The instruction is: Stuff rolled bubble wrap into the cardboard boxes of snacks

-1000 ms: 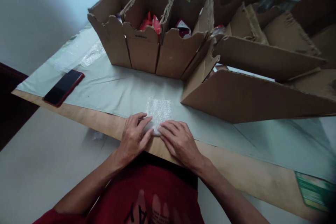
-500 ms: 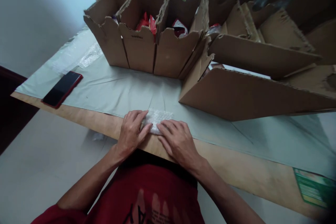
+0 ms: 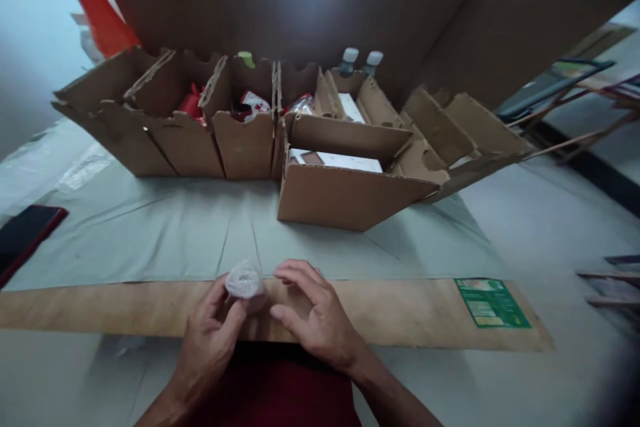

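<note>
A table (image 3: 400, 312) spans the frame, its bare wooden edge running across the lower middle. A pale green cloth (image 3: 175, 233) covers the rest of its top, creased near the centre. On the cloth, a row of cardboard holders (image 3: 243, 150) with ragged rims stretches from the upper left to the upper centre; another cardboard holder (image 3: 333, 197) stands in front of the row, right of centre, with a white box (image 3: 350, 162) lying inside. At the upper left is an orange object (image 3: 103, 20), blurred.

From the bottom of the frame come the two hands. The right hand (image 3: 320, 320), just right of centre, has its grip released, fingers curved and thumb apart from them. The left hand (image 3: 213, 330), left of centre, grasps a roll of bubble wrap (image 3: 246, 281) between thumb and fingers, one coiled end facing up, above the table's near edge and just beside the right fingertips.

A dark phone (image 3: 27, 233) with a red rim lies at the left edge, and a green printed sheet (image 3: 493, 303) at the lower right. Two white bottle caps (image 3: 351, 54) show behind the holders at the upper centre.
</note>
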Demonstrator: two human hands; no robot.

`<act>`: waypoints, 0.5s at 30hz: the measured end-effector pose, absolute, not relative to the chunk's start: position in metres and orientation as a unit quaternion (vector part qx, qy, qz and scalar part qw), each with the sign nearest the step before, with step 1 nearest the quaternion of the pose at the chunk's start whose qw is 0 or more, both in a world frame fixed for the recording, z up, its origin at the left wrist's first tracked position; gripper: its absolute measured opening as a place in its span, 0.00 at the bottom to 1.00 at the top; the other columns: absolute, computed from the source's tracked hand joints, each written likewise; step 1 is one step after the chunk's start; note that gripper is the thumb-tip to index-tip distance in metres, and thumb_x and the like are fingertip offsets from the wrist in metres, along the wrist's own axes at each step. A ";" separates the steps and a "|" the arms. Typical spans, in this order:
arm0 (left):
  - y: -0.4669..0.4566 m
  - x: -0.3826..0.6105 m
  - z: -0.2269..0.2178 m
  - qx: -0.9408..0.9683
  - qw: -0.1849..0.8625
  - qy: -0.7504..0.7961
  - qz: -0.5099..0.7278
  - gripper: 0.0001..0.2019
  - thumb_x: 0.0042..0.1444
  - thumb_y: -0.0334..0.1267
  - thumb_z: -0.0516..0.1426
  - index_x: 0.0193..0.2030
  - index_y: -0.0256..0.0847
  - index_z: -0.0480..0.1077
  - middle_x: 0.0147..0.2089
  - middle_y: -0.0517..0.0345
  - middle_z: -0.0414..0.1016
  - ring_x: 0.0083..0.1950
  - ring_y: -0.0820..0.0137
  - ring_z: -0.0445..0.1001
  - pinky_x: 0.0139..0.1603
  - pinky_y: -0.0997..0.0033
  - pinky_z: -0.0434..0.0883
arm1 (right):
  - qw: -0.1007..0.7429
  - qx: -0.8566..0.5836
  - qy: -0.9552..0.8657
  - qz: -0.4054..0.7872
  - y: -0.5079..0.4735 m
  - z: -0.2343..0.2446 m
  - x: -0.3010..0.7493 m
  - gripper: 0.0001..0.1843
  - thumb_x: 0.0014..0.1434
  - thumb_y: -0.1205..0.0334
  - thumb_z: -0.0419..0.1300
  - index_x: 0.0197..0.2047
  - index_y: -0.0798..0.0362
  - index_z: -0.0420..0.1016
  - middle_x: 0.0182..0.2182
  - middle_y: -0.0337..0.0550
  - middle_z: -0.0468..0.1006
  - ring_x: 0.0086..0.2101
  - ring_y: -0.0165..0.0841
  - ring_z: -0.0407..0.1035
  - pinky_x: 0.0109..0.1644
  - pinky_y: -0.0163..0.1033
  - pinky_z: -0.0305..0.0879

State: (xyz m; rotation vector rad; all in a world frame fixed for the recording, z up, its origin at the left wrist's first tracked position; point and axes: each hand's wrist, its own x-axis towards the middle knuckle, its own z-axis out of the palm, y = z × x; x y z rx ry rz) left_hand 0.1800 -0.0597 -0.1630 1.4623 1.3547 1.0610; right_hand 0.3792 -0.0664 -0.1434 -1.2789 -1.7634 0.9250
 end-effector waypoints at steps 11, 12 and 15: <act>-0.046 0.206 -0.162 0.783 0.423 0.327 0.317 0.35 0.65 0.32 0.56 0.76 0.56 0.54 0.49 0.52 0.83 0.44 0.65 0.84 0.42 0.69 0.82 | 0.260 -0.504 -0.750 0.341 -0.061 -0.106 0.438 0.05 0.61 0.68 0.65 0.40 0.49 0.79 0.32 0.35 0.81 0.33 0.31 0.75 0.40 0.36 0.70; -0.038 0.206 -0.160 0.768 0.467 0.315 0.304 0.34 0.65 0.34 0.57 0.76 0.56 0.55 0.49 0.52 0.83 0.45 0.64 0.84 0.43 0.67 0.82 | 0.263 -0.503 -0.756 0.326 -0.060 -0.096 0.446 0.03 0.62 0.66 0.65 0.39 0.49 0.79 0.31 0.35 0.81 0.31 0.31 0.74 0.38 0.36 0.70; -0.005 0.204 -0.158 0.707 0.516 0.346 0.338 0.31 0.64 0.41 0.59 0.74 0.50 0.61 0.49 0.49 0.83 0.50 0.60 0.83 0.53 0.58 0.80 | 0.344 -0.530 -0.727 0.268 -0.054 -0.052 0.479 0.04 0.64 0.59 0.65 0.42 0.46 0.80 0.34 0.37 0.82 0.32 0.33 0.76 0.37 0.37 0.72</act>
